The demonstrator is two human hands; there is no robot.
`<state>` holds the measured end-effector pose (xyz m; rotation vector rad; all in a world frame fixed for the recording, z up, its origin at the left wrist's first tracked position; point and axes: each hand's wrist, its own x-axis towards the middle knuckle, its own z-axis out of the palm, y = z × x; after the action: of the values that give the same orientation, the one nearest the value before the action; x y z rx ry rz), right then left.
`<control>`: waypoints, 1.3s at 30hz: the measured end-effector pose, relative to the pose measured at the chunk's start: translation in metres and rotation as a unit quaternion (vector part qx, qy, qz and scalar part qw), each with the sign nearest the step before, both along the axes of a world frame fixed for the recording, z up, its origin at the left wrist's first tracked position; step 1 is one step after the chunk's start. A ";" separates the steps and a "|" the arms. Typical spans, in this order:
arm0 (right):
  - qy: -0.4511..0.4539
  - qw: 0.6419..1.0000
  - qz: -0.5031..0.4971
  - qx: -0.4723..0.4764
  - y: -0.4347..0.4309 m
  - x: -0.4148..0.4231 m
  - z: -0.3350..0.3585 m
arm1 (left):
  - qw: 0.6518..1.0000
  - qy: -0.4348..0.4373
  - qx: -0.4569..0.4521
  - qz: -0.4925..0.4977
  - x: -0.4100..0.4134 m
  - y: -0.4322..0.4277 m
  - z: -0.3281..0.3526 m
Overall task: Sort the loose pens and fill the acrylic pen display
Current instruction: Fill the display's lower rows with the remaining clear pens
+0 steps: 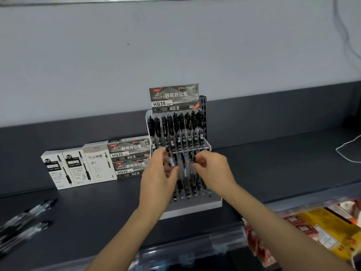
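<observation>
One long desk (88, 208) under both hands; acrylic pen display (195, 204) just behind them; loose pens (25, 222) well left of left hand (158, 177). Left hand pinches pen (171, 161) mid-barrel; right hand (213, 169) curled, grasp unclear. Pen likely light, stiff, slick: hold barrel.

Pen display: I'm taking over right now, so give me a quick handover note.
Left hand pinches a pen in front of the display, at its lower row.
Right hand curls at a lower-row pen top; grip unclear.
Done: upper row looks full; lower row partly filled.
Left: loose pens lie at the left of the counter; sort and slot them.
</observation>
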<state>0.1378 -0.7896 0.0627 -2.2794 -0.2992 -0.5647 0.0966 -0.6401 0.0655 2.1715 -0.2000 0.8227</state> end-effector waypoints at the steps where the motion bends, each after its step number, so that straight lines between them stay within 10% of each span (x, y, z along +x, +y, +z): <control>1: 0.003 1.000 0.003 -0.014 0.000 0.000 0.003 | 1.000 0.001 0.016 -0.005 0.000 -0.001 0.001; 19: 0.014 0.999 0.024 -0.027 0.000 0.005 0.002 | 0.982 -0.088 0.167 0.013 0.020 0.009 0.012; 39: 0.011 0.999 0.017 -0.026 0.000 0.005 0.000 | 0.957 0.018 0.289 -0.003 0.033 0.013 0.017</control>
<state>0.1429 -0.7900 0.0628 -2.3250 -0.3460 -0.5191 0.1291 -0.6276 0.0821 2.7252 -0.4771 0.7867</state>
